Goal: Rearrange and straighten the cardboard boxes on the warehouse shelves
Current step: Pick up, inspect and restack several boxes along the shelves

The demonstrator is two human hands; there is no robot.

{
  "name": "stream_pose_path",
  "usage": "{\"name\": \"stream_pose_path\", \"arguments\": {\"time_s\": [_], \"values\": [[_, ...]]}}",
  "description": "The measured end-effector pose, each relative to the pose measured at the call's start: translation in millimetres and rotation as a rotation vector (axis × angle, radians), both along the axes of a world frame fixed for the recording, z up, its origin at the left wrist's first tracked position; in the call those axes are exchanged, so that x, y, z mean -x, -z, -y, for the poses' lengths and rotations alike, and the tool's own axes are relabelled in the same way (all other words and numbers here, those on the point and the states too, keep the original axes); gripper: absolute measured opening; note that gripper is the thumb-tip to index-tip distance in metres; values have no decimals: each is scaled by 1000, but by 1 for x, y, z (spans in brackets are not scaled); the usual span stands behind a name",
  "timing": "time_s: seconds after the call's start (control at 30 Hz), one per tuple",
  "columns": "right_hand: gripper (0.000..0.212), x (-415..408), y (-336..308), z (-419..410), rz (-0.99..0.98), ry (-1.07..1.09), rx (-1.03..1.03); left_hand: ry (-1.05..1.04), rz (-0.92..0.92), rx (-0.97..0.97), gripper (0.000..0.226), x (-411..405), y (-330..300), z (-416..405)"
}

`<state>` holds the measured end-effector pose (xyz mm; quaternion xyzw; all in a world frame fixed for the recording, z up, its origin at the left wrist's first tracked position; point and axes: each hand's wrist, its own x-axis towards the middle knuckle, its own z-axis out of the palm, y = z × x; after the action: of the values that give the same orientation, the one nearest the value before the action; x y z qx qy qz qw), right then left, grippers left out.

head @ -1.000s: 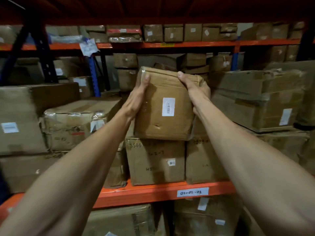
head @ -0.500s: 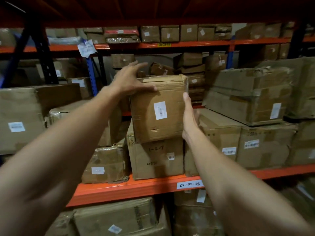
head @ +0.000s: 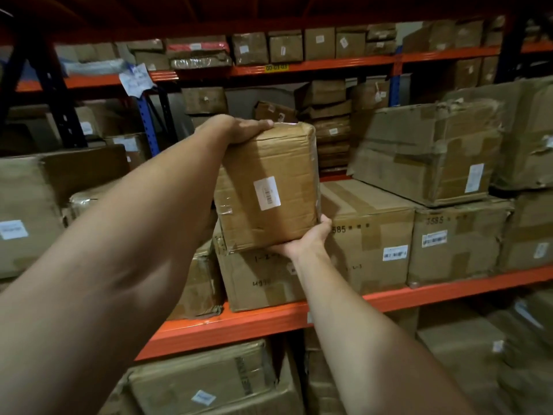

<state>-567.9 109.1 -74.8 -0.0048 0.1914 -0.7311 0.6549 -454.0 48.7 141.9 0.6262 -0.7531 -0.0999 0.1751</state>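
Note:
A small taped cardboard box [head: 269, 187] with a white barcode label stands slightly tilted on top of a larger carton [head: 254, 280] on the orange shelf. My left hand [head: 242, 128] lies over the small box's top left corner. My right hand [head: 308, 238] cups its lower right corner from beneath. Both hands grip this box between them.
The orange shelf beam [head: 389, 298] runs across the front. To the right stand two cartons marked 585 [head: 368, 232], with a big battered carton [head: 428, 151] on top. More cartons fill the left [head: 27, 205], the shelf below and the rack behind.
My left hand slid along the box's top to its left corner and my right hand dropped from its side to under its lower right corner. The view shifted left.

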Motion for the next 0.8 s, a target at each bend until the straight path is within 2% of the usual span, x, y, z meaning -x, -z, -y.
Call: {"name": "stream_pose_path", "arguments": {"time_s": [0.1, 0.27, 0.37, 0.43, 0.5, 0.63, 0.73, 0.8], "values": [[73, -9, 6, -19, -14, 55, -18, 10, -30, 13, 128, -12, 5, -22], [78, -19, 7, -62, -101, 87, 6, 72, -88, -85, 155, -30, 10, -81], [70, -5, -9, -86, -249, 94, 20, 180, -86, -122, 150, -50, 10, -108], [65, 7, -31, -100, -336, 92, 56, 246, -101, -74, 145, -69, 17, -119], [61, 17, -60, -111, -437, 106, 85, 246, -252, -30, 141, -87, 33, -123], [53, 25, -121, -120, -742, 291, 77, 210, -693, 69, 123, -107, 82, -124], [78, 18, -155, -124, -935, 367, 35, 246, -1036, 45, 111, -105, 123, -126], [90, 13, -169, -118, -1052, 366, 46, 220, -1191, 46, 108, -103, 139, -123]]}}
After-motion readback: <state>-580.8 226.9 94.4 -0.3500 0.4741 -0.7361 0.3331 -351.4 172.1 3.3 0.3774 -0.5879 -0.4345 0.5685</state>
